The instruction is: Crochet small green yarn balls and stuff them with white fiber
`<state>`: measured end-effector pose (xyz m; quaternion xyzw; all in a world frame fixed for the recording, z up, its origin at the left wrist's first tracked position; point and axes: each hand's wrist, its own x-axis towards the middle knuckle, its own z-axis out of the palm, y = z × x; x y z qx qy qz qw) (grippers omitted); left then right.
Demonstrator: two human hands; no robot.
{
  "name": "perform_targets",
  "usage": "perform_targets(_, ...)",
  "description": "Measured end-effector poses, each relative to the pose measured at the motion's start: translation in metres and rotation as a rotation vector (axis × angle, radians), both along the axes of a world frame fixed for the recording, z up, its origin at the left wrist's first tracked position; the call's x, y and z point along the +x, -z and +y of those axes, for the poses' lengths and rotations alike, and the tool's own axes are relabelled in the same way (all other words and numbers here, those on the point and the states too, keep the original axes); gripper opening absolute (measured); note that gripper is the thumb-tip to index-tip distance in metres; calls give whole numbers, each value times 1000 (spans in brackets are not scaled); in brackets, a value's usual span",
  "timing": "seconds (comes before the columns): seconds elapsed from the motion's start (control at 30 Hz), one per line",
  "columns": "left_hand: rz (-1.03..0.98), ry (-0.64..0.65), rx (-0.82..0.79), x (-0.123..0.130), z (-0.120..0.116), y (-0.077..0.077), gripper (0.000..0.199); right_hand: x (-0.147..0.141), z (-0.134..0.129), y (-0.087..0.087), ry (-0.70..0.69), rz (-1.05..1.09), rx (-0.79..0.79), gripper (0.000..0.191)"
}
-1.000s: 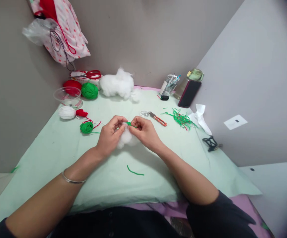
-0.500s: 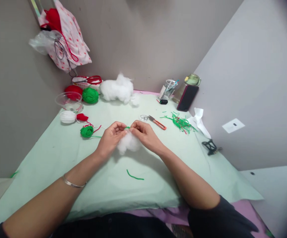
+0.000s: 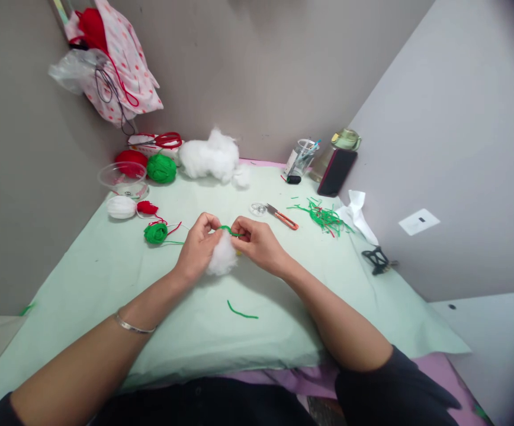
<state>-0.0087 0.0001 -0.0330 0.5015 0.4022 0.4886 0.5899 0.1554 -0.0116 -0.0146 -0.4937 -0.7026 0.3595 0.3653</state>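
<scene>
Over the middle of the table, my left hand (image 3: 198, 247) pinches the left end of a short green strand (image 3: 229, 229). My right hand (image 3: 259, 244) closes on the strand's other end. Beneath my fingers hangs a white fluffy tuft (image 3: 222, 258), touching my left fingertips. A small yellow bit (image 3: 238, 252) shows beside the tuft, below my right fingers; what it belongs to is hidden. Nearer to me, a loose piece of green yarn (image 3: 242, 312) lies on the pale green cloth (image 3: 172, 337).
Orange thread snips (image 3: 282, 217) and green yarn scraps (image 3: 325, 219) lie to the right. A phone (image 3: 337, 172) leans near a clear cup (image 3: 302, 158). Yarn balls (image 3: 156, 233) and a plastic tub (image 3: 126, 182) stand left; white stuffing (image 3: 210, 157) is at the back.
My hands have moved slightly apart, and more of the green strand shows between them. The tuft looks narrower, and the yellow bit has come into view.
</scene>
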Motion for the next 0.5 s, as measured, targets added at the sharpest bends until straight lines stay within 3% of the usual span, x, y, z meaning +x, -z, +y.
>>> perform_targets(0.17,-18,40,-13,-1,-3,-4,17,-4,3,2,79,75,-13,15)
perform_targets(0.33,-22,87,-7,-1,-1,-4,27,-1,7,-2,153,103,-30,19)
perform_targets(0.5,9,51,14,-4,3,-1,29,0,-1,-13,9,125,-60,16)
